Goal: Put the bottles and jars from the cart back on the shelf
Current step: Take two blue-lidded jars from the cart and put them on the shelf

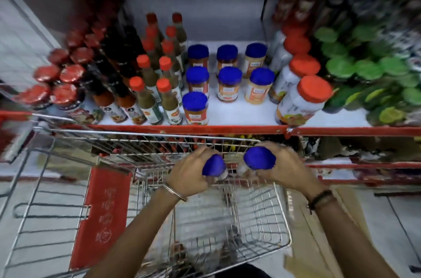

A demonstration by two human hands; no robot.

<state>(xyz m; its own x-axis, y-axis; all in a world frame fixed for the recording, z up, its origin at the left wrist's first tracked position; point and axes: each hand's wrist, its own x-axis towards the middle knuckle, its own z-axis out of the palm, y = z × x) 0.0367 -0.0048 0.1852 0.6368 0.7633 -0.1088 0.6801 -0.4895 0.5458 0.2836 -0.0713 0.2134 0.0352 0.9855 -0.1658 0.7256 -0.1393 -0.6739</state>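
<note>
Shelf (227,116) gap sits at 12 o'clock beside the blue-lidded jars (229,83); I'd lift left hand (189,175) and right hand (284,168), each grip wrapped around a jar over the cart (159,139), clear of the rim, then set both upright in the front row.

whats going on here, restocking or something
Looks like restocking. A person stands over a wire cart holding a blue-lidded jar in each hand: the left hand grips one jar, the right hand grips another. Both jars are above the cart, not yet on the shelf. Seven matching blue-lidded jars already stand there, with open spots in front of two of their columns.
</note>
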